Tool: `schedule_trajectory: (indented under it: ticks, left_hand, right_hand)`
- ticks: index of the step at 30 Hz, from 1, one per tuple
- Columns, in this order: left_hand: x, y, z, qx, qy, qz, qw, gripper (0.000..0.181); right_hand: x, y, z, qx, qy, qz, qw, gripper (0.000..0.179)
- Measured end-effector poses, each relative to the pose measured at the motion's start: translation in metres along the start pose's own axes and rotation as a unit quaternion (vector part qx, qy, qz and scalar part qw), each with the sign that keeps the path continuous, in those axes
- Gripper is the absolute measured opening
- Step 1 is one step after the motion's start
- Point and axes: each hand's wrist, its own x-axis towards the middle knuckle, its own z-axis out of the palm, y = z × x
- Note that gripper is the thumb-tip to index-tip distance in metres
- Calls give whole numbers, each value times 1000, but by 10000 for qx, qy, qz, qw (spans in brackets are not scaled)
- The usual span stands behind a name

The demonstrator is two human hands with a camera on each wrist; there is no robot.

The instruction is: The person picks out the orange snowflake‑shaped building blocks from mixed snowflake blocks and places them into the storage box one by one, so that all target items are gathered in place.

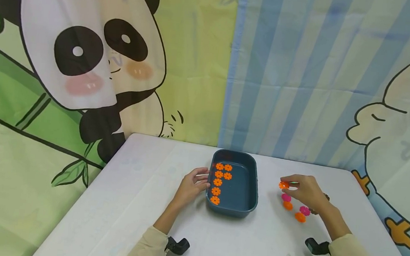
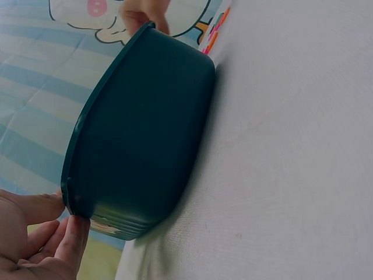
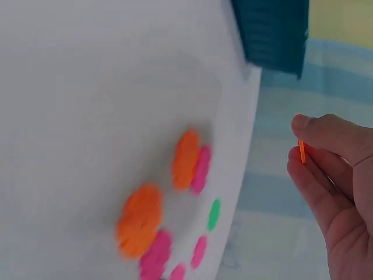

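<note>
A dark blue-green rectangular tray (image 1: 238, 189) stands on the white table. Along its left side lie orange flower-shaped pieces (image 1: 217, 182) in a column of several, with two more beside the upper ones. My left hand (image 1: 189, 188) holds the tray's left rim, thumb and fingers pinching its edge in the left wrist view. Right of the tray, my right hand (image 1: 308, 191) pinches an orange flower-shaped piece (image 1: 284, 185) between thumb and fingertips. That piece is raised above the table and appears edge-on in the right wrist view.
Below the right hand, loose orange pieces (image 1: 300, 217) and pink pieces (image 1: 304, 210) lie on the table (image 1: 263, 249). The right wrist view also shows a green piece (image 3: 214, 214). Behind the table hangs a printed cloth (image 1: 193, 61).
</note>
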Motion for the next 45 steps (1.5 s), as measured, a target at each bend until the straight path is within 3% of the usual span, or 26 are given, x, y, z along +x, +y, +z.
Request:
schedule_trajectory:
  ticks: [11,22,32,45]
  left_hand:
    - [-1,1,1,-47,0,83,10000,55]
    - [0,0,-1,-8,-40,85,10000,56]
    - [-2,7,-2,-137,-187,65,9997,57]
    - [-1,0,-1,62,-22,96,9999,56]
  right_hand:
    - [41,-58,24,562,228,-824,9947,34]
    - [70,-91,77,742,-305,-1519,9851,33]
    - [86,-101,106,119,-742,-1695,9827,30]
    - [97,-103,115,-533,-1107,-1495,9811,29]
